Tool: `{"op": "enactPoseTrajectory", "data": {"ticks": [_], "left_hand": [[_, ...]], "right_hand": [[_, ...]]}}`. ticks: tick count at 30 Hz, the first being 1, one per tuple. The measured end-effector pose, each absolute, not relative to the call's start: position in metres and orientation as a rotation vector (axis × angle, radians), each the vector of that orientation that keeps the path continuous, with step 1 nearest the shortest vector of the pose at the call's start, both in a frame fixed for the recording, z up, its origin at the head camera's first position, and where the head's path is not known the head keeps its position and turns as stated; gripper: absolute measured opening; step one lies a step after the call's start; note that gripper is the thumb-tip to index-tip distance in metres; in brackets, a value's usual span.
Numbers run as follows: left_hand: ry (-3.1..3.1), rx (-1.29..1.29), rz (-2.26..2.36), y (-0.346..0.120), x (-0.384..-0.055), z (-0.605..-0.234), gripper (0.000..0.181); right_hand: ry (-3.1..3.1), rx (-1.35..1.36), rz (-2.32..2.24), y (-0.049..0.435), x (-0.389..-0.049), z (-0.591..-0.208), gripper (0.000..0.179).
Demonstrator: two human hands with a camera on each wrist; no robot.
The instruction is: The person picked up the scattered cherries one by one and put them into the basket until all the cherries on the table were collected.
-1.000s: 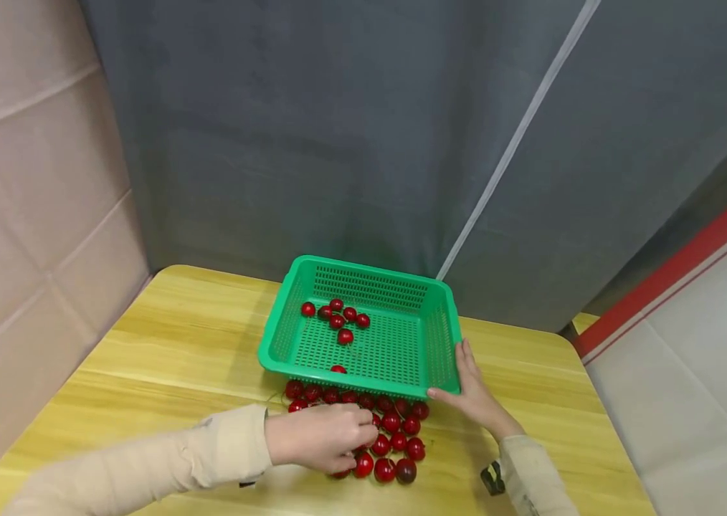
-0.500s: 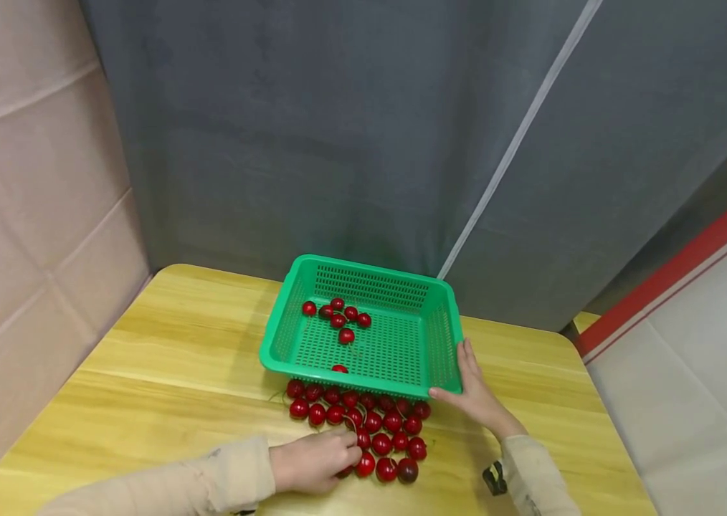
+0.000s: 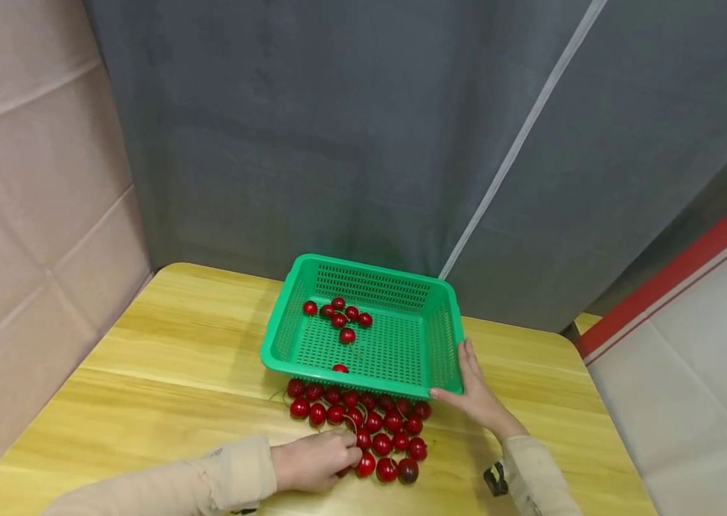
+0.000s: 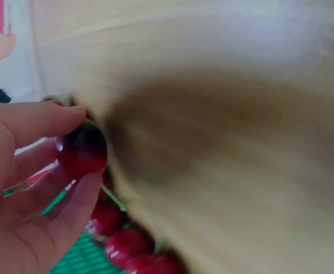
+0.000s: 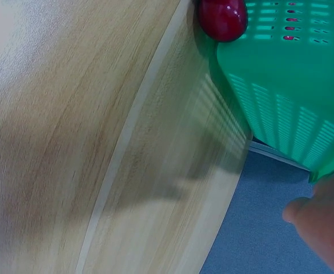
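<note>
My left hand (image 3: 318,460) pinches a dark red cherry (image 4: 82,149) between thumb and fingertips, at the front left of a block of cherries on the table. In the head view that cherry is mostly hidden by the hand. Several more cherries (image 3: 382,444) lie in rough rows beside it, some with green stems. Behind them stands a green plastic basket (image 3: 352,375) with several cherries (image 3: 347,335) inside, mostly toward its left. My right hand (image 3: 481,403) rests on the basket's front right corner, fingers straight along the side, thumb on the front rim.
The wooden table (image 3: 189,358) stretches to both sides of the basket. A grey curtain (image 3: 286,143) hangs just behind the table's back edge. A pale panelled wall (image 3: 28,215) rises on the left, and a red strip (image 3: 680,265) runs along the right.
My left hand has drawn back a little to the left and toward the near edge, uncovering cherries. Over the last half second it barely moves. The right hand stays at the basket.
</note>
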State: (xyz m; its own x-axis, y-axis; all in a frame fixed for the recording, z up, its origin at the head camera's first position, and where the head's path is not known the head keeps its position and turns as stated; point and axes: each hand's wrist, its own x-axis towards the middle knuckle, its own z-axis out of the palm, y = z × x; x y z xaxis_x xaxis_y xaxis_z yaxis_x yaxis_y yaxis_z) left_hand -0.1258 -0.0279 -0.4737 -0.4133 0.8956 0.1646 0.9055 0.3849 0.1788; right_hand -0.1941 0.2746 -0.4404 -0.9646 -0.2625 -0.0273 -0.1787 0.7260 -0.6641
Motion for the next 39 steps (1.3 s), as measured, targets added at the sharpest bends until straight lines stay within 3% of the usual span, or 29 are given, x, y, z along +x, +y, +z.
{"op": "enactPoseTrajectory", "data": {"ticks": [9, 17, 28, 33, 39], "left_hand": [[-2.576, -1.739, -0.411, -0.028, -0.140, -0.392, 0.022], [-2.644, -1.569, -0.574, -0.027, -0.213, -0.334, 0.016], [-2.956, -1.328, -0.587, -0.002, -0.307, -0.347, 0.014], [-3.098, -1.139, -0.598, 0.005, -0.325, -0.355, 0.016], [-3.233, -0.908, -0.577, 0.007, -0.324, -0.366, 0.025]], "right_hand": [[2.806, -0.363, -1.052, 0.275, -0.194, -0.440, 0.107], [2.803, -0.349, -1.056, 0.274, -0.194, -0.440, 0.107], [2.796, -0.333, -1.064, 0.272, -0.193, -0.440, 0.108], [2.798, -0.339, -1.061, 0.272, -0.193, -0.441, 0.107], [2.794, -0.339, -1.056, 0.270, -0.191, -0.440, 0.108]]}}
